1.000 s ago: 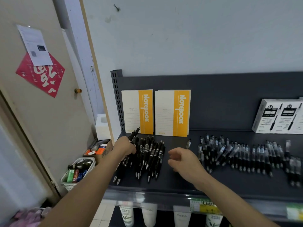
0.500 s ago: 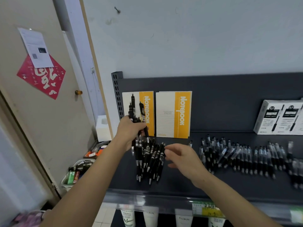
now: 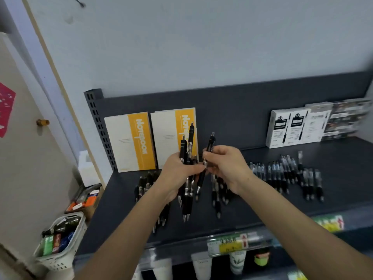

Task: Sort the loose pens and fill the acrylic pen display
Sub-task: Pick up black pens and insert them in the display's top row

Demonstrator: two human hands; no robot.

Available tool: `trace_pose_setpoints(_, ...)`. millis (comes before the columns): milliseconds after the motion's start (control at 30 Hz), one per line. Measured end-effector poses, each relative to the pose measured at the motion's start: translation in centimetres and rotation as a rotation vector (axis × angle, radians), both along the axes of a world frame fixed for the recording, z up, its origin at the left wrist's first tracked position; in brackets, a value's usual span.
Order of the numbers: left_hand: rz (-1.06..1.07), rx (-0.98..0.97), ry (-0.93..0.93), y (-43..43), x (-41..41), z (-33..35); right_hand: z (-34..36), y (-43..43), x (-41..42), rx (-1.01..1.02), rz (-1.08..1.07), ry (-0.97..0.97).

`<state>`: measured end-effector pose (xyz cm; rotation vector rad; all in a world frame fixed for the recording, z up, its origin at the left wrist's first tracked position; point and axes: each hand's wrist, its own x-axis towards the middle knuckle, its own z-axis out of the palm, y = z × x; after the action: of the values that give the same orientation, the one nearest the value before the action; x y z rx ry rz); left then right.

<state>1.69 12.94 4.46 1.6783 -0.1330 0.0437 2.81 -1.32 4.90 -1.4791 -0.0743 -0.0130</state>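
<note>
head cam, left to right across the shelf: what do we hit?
Perforated grey shelf upright → cream-and-yellow notebook → left hand gripping a bundle of black pens → right hand pinching a single black pen → white cardboard pen boxes. The second cream-and-yellow notebook and the loose black pens overlap these, so skipped.

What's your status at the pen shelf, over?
Left hand grips bundle of black pens. Right hand pinches single pen. Loose pens lie on shelf; acrylic display not in view. Nothing blocking the hands.
</note>
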Motion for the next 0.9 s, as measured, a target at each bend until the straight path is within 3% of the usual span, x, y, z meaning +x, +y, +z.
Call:
trace_pose_setpoints(233,-0.034,-0.049,0.025,-4.7,0.7,-1.0,-0.9,-5.6,-0.6,0.077,-0.152,-0.01)
trace_pose_setpoints(467,-0.068,-0.076,-0.03,-11.5,1.9,-0.2,-0.5,-13.7,-1.0,-0.035,-0.18,-0.086)
trace_pose_setpoints(600,-0.062,-0.198,0.003,-17.9,2.7,0.3,-0.2,-20.0,-0.8,-0.096,-0.196,-0.17)
trace_pose_setpoints(900,-0.062,-0.254,0.025,-35.2,4.7,1.1,1.1,-36.8,0.9,-0.201,-0.214,-0.19)
